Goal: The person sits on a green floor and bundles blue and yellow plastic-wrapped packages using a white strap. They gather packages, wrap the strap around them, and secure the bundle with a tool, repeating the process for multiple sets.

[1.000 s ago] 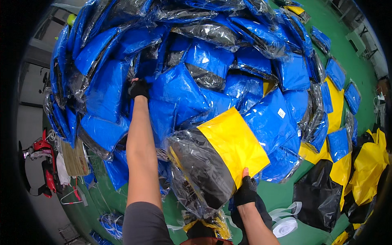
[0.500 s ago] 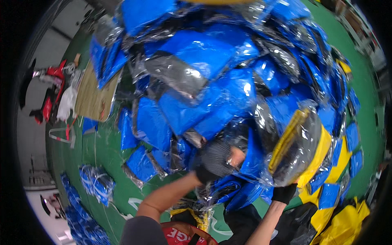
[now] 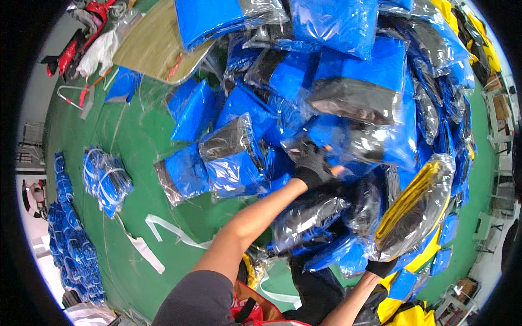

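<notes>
Against a heap of wrapped blue packets (image 3: 334,27), the right hand (image 3: 382,267) grips the lower end of a tilted yellow-and-black packet (image 3: 410,214), its fingers mostly hidden. Blurred at a blue-and-black packet (image 3: 375,142), the left hand (image 3: 310,163) has its fingers parted — whether they pinch the wrapping, I cannot tell. Much looks left: most packets lie loose, while one tied bundle (image 3: 107,179) (bound with pale bands) sits apart. Green floor (image 3: 141,233) spreads below — with white strapping (image 3: 176,232) strewn across it and a wood-toned board (image 3: 155,49) beyond.
</notes>
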Demonstrator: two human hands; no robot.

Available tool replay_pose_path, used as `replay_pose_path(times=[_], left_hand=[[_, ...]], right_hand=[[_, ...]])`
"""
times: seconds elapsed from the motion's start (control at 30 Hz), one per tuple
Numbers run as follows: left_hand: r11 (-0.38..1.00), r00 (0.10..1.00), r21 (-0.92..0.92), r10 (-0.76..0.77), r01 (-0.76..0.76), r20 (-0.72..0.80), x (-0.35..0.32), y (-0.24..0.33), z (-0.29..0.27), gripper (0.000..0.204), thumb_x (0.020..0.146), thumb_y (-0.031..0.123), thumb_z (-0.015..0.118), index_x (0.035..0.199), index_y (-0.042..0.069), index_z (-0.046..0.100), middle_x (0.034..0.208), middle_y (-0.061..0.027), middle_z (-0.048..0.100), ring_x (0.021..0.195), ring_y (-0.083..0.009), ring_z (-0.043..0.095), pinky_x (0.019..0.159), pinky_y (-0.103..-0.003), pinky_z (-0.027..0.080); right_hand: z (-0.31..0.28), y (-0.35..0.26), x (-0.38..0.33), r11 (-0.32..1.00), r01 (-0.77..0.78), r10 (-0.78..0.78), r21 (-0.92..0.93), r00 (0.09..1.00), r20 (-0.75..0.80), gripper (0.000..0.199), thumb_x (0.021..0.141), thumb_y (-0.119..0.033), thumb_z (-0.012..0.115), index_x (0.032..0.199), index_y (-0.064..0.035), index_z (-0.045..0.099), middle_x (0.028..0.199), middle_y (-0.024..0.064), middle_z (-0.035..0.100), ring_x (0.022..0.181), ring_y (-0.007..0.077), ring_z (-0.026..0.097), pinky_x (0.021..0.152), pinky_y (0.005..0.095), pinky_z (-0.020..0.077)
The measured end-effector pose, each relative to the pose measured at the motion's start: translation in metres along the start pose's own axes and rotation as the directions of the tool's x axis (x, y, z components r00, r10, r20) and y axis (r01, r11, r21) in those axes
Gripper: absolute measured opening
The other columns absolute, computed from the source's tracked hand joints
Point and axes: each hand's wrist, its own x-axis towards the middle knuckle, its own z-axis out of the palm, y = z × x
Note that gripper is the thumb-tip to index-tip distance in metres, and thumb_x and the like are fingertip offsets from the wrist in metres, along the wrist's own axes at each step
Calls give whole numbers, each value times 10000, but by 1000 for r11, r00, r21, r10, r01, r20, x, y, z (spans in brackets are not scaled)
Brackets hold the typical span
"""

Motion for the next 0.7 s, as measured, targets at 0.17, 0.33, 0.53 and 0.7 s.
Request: replay_pose_path(times=[0.17,0.33,0.53,0.7], left_hand=[[758,987,-649,47,63,151,-40,16,-8,486,757,479,621,974,44,604,949,-197,604,924,-340,565,837,-446,420],[981,737,-71,-89,183,670,-27,-118,-13,336,847,345,475,961,63,618,819,-136,651,742,-273,631,682,-401,486],[792,776,321,281,-520,564,20,-81,54,443,788,274,498,1200,114,538,1327,-132,420,1213,-280,392,1040,-453,236],[788,718,204,378,-581,585,92,-16,43,431,789,301,533,1179,119,540,1255,-128,467,1178,-303,412,1012,-454,267]], right_hand=[[10,-7,-5,994,-29,23,109,998,55,490,875,-334,484,1270,-46,442,1280,129,475,1187,282,428,1006,378,332],[28,10,-25,990,-80,67,113,991,113,502,887,-361,469,1278,-49,429,1269,119,478,1167,274,439,987,375,349],[34,20,-30,996,-43,33,83,992,122,517,900,-393,451,1287,-53,414,1256,107,481,1144,265,451,965,372,370],[68,16,-31,995,92,-93,27,995,46,472,929,-350,417,1293,-50,397,1243,92,481,1108,252,466,949,372,383]])
